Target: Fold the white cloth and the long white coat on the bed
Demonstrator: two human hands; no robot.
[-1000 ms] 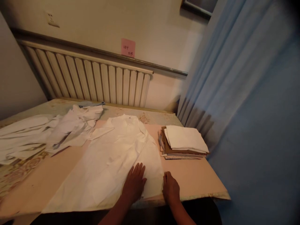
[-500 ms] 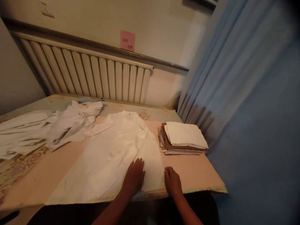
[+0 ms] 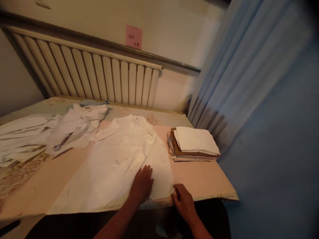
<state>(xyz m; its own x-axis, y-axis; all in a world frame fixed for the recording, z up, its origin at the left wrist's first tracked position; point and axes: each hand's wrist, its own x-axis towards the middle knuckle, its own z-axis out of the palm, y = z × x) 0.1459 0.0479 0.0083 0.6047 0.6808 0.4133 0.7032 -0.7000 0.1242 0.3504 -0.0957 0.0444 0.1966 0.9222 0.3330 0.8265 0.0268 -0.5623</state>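
Note:
A white shirt [image 3: 117, 159] lies spread on the table, its collar toward the wall and its hem along the front edge. One side of it is folded over in loose creases. My left hand [image 3: 142, 186] rests flat on the lower part of the shirt with its fingers stretched out. At the shirt's lower right corner is my right hand [image 3: 183, 200], its fingers bent and the fingertips closed at the cloth edge. The exact grip of those fingertips is small and dim.
Right of the shirt stands a stack of folded clothes [image 3: 196, 142] with a white piece on top. Crumpled white garments [image 3: 74, 129] lie at the left. A radiator [image 3: 99, 74] runs behind the table [image 3: 209, 176]. A blue curtain [image 3: 261, 126] hangs at the right.
My right hand has moved slightly down and toward the shirt's corner, its fingers now at the cloth edge. My left hand stays flat on the shirt. The view has shifted a little.

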